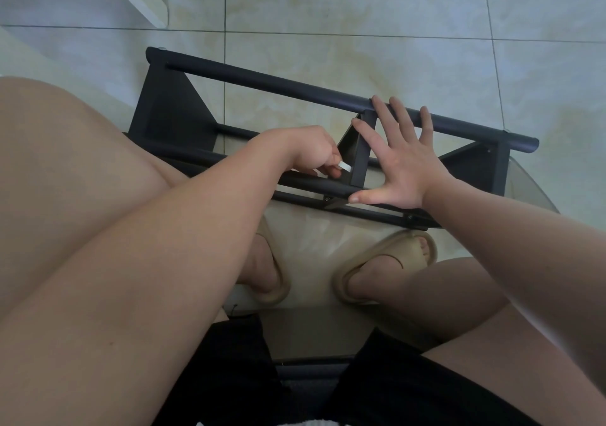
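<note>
At the centre of the picture, our left grip [311, 150] pinches a small white tool [345, 165] just beside the middle strut [362, 150] of the black frame [164, 107]. Our right grip [403, 163] lies spread, fingertips on the upper bar [295, 92] and thumb on the lower bar [305, 184].

Open gaps between black bars [262, 84] (central upright [362, 153] in the way)

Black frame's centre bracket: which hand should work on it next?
Left, probably. The left hand pinches a small silvery tool beside the centre bracket; the right hand lies open, fingers spread, steadying the black frame.
</note>
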The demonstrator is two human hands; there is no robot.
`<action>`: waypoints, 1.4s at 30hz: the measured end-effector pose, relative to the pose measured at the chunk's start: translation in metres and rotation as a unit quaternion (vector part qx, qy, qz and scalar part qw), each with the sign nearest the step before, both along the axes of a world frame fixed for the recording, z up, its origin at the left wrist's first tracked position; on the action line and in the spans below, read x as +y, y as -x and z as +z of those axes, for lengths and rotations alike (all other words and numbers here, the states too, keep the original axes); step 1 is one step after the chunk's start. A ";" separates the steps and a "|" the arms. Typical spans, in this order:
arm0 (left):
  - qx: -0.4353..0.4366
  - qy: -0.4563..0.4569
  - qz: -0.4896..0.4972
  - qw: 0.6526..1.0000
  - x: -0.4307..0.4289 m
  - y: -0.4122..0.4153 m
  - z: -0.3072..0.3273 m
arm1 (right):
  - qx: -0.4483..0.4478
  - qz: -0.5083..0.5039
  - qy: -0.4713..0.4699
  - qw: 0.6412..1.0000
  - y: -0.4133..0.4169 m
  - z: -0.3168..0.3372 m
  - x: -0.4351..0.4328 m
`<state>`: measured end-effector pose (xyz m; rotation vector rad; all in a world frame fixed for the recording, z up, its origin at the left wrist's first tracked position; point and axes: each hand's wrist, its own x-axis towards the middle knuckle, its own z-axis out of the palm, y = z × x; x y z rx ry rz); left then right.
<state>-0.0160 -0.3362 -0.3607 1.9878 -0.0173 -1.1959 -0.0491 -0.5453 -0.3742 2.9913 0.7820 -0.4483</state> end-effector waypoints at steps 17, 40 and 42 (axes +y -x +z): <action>-0.055 -0.067 -0.145 0.986 0.001 -0.003 0.002 | 0.000 -0.001 -0.001 1.000 0.000 0.000 0.000; -0.114 -0.052 -0.034 0.991 0.004 -0.011 0.010 | 0.004 -0.002 0.003 1.000 0.000 0.001 0.000; -0.073 0.005 0.060 0.995 0.002 -0.009 0.006 | 0.003 0.000 0.007 1.000 0.000 0.001 0.001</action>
